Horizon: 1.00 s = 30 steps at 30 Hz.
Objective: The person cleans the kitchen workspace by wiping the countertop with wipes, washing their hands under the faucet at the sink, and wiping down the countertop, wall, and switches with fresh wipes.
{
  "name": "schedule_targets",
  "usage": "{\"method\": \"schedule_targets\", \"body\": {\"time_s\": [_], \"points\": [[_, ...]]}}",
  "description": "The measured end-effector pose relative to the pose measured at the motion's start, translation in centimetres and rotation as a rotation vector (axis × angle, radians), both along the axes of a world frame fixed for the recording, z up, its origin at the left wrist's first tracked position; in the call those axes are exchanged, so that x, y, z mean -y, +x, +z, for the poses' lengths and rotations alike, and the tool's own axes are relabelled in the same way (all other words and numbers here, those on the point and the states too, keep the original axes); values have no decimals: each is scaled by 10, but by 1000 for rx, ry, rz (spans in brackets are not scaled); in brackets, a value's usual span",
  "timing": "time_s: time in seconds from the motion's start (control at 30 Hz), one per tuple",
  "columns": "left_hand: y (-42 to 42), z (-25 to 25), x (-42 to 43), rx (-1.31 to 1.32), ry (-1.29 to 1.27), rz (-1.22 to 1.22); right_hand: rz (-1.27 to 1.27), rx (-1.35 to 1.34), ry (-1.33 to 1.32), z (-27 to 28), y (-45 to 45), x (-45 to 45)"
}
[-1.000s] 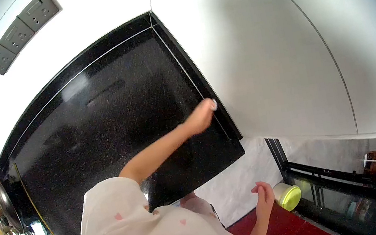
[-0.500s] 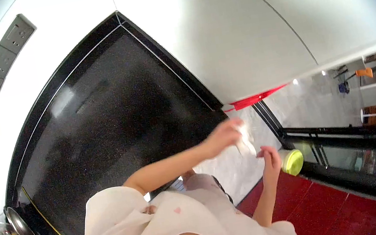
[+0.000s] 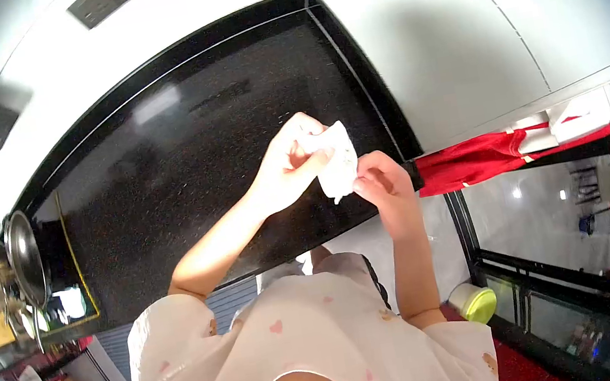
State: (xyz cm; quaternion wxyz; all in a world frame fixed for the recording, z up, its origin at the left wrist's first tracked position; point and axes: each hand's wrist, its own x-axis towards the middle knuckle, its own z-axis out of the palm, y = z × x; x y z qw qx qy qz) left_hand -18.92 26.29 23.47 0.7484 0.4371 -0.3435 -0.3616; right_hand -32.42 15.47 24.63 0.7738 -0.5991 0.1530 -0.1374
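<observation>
1. Centrally: white sheet (image 3: 345,158), thin and crumpled, with small marks on its face; material uncertain. Position: between the two hands, in front of the right part of the black surface (image 3: 157,166) as seen from the head.
2. Left hand (image 3: 291,162): thumb and fingers clamped on the white sheet at its left side.
3. Right hand (image 3: 390,183): fingers bent and drawn together at the sheet's lower right edge; whether they pinch it or merely touch, cannot tell.
4. Surface edges: back and right bounded by a raised black border (image 3: 360,74), meeting in a corner beyond the hands; front edge running just before the person's body.
5. Room: a broad stretch of surface between left forearm and yellow strip (image 3: 73,255); a narrower one between hands and right-hand border.
6. Left end: metal pan (image 3: 27,258), past the yellow strip, well apart from the hands, handle toward the front.
7. Right side: red cloth (image 3: 468,162), near the right hand, by the surface's right front corner.
8. Floor, right: container with lime-green lid (image 3: 481,307), beside the right elbow in view.
</observation>
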Motion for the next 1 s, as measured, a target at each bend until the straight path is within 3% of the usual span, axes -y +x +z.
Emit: {"method": "schedule_targets", "body": {"time_s": [0.13,0.23,0.27,0.37,0.43,0.63,0.73,0.83,0.9,1.0], "points": [[-2,11,-60,691,105,367,-8,93,288,-18,19,-52],[-15,21,-108,864,157,375,-14,182,461,-19,26,-97],[-18,19,-121,1031,95,437,-18,165,509,-13,27,-111],[-37,14,-175,1135,260,489,6,187,509,-10,26,-155],[-49,4,-207,1196,367,498,77,162,316,-18,20,-186],[-81,-22,-307,768,442,470,257,-62,428,-58,1,-251],[-104,-38,-356,556,507,566,363,-149,172,-73,-6,-279],[-134,-59,-384,-244,285,636,536,-134,-14,-79,-9,-314],[-149,-74,-398,-205,347,632,689,-114,-90,-87,-9,-336],[-172,-77,-408,-446,180,803,804,-9,-294,-76,-4,-362]]}}
